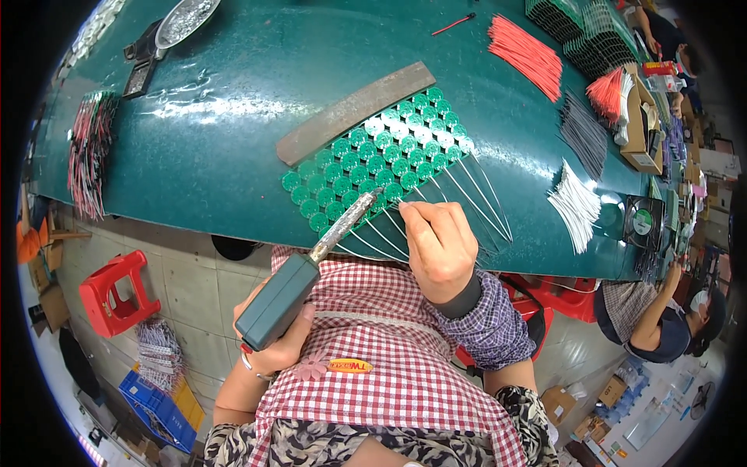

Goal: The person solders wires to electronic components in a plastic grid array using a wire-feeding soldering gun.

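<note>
Green disc panel (359, 173) is laid on the counter (202, 167), 12 o'clock in view; a brown bar (356, 113) is set along its 11 o'clock side. Soldering iron (282, 297) is held by the left hand (278, 349) at the panel's 7 o'clock, grip wrapped round the handle; tip is poised at the 6 o'clock edge, contact can't be confirmed. Right hand (442, 247) is placed at 5 o'clock, grip pinched narrow on a thin wire (400, 201), mostly hidden. Red wire bundle (527, 57) is laid at 2 o'clock.
</note>
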Demonstrator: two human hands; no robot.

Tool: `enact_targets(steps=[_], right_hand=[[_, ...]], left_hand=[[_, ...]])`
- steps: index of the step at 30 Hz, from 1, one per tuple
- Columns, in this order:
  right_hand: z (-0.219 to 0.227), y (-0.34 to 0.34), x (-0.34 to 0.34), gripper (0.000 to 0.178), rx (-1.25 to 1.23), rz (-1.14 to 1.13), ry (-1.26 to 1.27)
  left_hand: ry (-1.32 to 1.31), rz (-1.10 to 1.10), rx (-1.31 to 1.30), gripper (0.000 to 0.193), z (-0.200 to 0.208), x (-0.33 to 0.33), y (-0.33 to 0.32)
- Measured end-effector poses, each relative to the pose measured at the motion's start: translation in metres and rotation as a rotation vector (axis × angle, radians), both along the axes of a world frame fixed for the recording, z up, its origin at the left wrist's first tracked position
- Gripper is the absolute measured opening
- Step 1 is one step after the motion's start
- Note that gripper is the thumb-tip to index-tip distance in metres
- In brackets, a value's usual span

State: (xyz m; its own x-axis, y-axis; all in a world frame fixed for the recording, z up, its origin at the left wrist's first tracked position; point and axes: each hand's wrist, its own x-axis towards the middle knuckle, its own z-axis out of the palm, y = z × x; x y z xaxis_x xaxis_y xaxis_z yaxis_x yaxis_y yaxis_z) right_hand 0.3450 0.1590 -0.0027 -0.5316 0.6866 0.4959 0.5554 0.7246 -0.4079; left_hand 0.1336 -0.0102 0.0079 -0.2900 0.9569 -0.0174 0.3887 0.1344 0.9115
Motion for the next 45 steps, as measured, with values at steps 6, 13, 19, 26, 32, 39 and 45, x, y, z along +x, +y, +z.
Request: enact_targets(steps=[6,13,19,26,32,39,45], right_hand=[[-0.004,0.002,0.000,0.035,0.052,0.013,0.007],[-0.002,-0.003,-0.001,0.035,0.091,0.033,0.088],[-0.005,-0.007,-0.006,0.034,0.038,0.070,0.064],[0.000,-0.011,-0.008,0.034,-0.021,0.057,0.034],[0.000,-0.010,-0.008,0.033,-0.018,0.051,0.007],[0.001,-0.011,-0.008,0.035,-0.019,0.043,-0.005],[0.003,-0.011,-0.008,0.035,-0.019,0.047,-0.012]], left_hand=[[0.021,-0.001,0.012,0.031,-0.002,-0.001,-0.005],[-0.036,0.024,-0.029,0.031,0.000,-0.002,-0.009],[0.063,0.005,0.037,0.030,-0.001,-0.002,-0.011],[0.145,-0.065,0.070,0.028,-0.005,-0.003,-0.014],[0.019,-0.053,0.032,0.026,-0.001,-0.001,-0.008],[0.150,-0.109,0.090,0.025,0.005,-0.003,-0.003],[0.116,-0.044,0.064,0.029,-0.008,-0.004,-0.023]])
